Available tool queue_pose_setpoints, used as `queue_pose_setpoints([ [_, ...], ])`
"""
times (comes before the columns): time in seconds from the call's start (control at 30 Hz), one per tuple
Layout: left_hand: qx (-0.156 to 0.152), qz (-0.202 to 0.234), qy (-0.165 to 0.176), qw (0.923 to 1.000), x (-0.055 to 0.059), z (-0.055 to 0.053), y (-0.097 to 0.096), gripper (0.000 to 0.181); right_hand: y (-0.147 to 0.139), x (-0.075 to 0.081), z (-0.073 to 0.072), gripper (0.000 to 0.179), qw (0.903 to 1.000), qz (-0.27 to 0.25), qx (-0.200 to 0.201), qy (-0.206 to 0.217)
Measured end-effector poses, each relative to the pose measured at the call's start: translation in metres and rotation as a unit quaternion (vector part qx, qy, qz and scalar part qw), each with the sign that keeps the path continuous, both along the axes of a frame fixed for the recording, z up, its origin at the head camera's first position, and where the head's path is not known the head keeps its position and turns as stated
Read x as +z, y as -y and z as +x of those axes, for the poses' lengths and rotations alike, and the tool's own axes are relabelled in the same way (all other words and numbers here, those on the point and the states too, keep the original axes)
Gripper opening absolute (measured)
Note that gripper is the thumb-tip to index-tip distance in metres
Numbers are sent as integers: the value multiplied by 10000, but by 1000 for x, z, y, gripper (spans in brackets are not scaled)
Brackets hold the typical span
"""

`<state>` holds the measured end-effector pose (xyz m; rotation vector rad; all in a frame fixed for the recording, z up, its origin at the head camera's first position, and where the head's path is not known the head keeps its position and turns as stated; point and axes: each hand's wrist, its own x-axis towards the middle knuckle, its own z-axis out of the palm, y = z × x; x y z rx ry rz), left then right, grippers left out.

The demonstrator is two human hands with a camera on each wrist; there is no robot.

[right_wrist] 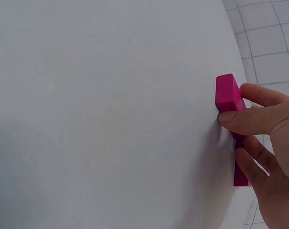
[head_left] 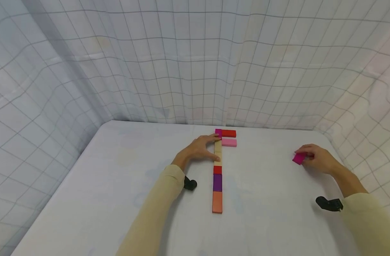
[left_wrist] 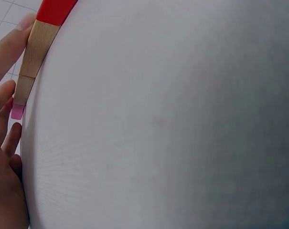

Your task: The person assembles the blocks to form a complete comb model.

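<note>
A line of blocks runs down the table: magenta (head_left: 218,132), two plain wood blocks (head_left: 218,146), red (head_left: 217,170), purple (head_left: 217,182) and orange (head_left: 217,202). My left hand (head_left: 199,148) rests along its upper left side, thumb and fingers spread apart, the thumb touching a wood block and a finger at the magenta one. Far to the right, my right hand (head_left: 318,159) pinches a magenta block (right_wrist: 225,92) between thumb and fingers. More magenta (right_wrist: 240,174) shows under those fingers in the right wrist view; whether it is a second block I cannot tell.
From the line's top end, a red block (head_left: 228,133) and a pink block (head_left: 229,143) stick out rightward, side by side. White cloth covers the table (head_left: 118,185). Grid-patterned curtains (head_left: 195,71) hang behind it and along both sides.
</note>
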<state>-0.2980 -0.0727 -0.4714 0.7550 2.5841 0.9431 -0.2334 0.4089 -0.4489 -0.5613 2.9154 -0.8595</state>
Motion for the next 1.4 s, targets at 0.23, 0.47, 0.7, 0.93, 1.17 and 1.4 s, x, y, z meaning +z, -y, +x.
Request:
queue_pose_setpoints([
  [0.23, 21, 21, 20, 10000, 0, 0, -2, 89, 10, 2, -2, 35, 9988, 292, -340, 176],
  [0.47, 27, 11, 27, 10000, 0, -2, -1, 89, 22, 5, -4, 37, 9960, 229, -714, 491],
  [0.7, 99, -10, 98, 9999, -2, -2, 0, 91, 47, 6, -7, 38, 9970, -47, -724, 266],
  [0.93, 69, 23, 101, 9999, 0, -1, 1, 91, 71, 7, -13, 36, 9982, -184, -507, 276],
  [1.17, 23, 18, 117, 9999, 0, -1, -1, 90, 93, 9, -15, 37, 9986, -231, -403, 247],
  [1.4, 96, 19, 173, 9998, 0, 0, -1, 89, 120, 5, -19, 35, 9990, -349, -121, 252],
])
